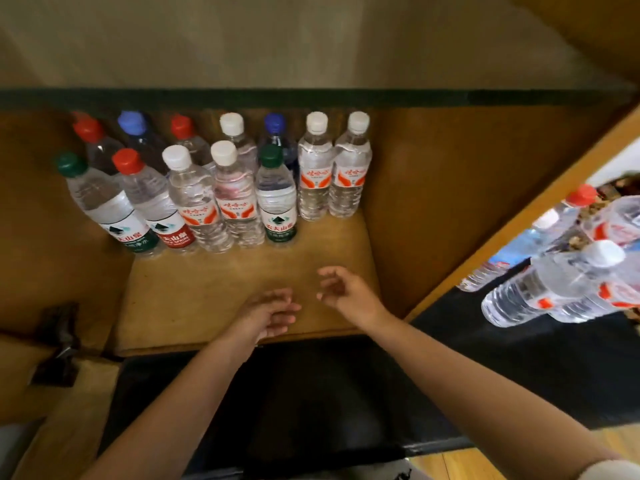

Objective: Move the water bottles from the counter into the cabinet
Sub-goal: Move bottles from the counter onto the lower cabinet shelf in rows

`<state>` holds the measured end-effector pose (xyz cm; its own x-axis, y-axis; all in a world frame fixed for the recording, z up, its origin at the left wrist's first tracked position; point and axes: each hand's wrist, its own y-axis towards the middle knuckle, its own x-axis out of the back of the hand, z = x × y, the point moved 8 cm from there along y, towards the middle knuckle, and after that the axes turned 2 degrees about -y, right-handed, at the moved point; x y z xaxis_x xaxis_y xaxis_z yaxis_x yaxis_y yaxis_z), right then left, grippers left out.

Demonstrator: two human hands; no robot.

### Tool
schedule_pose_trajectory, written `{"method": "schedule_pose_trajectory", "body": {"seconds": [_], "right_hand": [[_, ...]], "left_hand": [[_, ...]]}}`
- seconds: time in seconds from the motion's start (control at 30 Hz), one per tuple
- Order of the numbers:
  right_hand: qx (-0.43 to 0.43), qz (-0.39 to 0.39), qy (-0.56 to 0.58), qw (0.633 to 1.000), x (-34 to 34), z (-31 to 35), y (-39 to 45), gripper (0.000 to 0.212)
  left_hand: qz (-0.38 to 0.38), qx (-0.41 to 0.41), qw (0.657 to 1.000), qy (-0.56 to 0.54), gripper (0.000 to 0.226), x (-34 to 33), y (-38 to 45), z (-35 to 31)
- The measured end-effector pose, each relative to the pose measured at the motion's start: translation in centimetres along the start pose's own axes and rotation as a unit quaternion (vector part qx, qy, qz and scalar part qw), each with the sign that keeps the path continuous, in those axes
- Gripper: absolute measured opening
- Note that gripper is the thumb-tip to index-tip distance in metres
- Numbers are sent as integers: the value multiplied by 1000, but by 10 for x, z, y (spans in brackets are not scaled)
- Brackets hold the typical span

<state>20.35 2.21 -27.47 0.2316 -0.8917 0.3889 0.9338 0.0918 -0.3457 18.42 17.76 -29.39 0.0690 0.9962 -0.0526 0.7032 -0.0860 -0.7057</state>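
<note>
Several water bottles stand upright in two rows at the back of the wooden cabinet shelf point(242, 292). The front row runs from a green-capped bottle point(104, 202) on the left to a second green-capped bottle point(277, 199); two white-capped bottles point(348, 168) stand furthest right. More bottles point(568, 285) remain outside on the right, past the cabinet's side panel. My left hand point(268, 313) and my right hand point(341, 289) hover over the bare front of the shelf, fingers loosely spread, holding nothing.
The cabinet's right wall point(433, 202) and slanted side panel edge point(519, 220) bound the shelf. A metal hinge point(59, 344) sits at the lower left. A dark surface point(311, 393) lies below the shelf front.
</note>
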Motion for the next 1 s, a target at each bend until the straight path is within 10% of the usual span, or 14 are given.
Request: {"method": "schedule_pose_trajectory", "body": {"seconds": [0.17, 0.53, 0.8, 1.0], "right_hand": [[33, 14, -50, 998, 33, -46, -75, 28], [-128, -228, 76, 962, 208, -187, -196, 27], [-140, -370, 144, 907, 309, -224, -217, 34], [-83, -398, 124, 905, 360, -212, -193, 71]], "left_hand": [[62, 3, 983, 172, 15, -52, -24, 40], [200, -28, 927, 315, 18, -231, -53, 88], [91, -205, 945, 238, 76, -330, -35, 41], [53, -332, 925, 177, 78, -372, -37, 0]]}}
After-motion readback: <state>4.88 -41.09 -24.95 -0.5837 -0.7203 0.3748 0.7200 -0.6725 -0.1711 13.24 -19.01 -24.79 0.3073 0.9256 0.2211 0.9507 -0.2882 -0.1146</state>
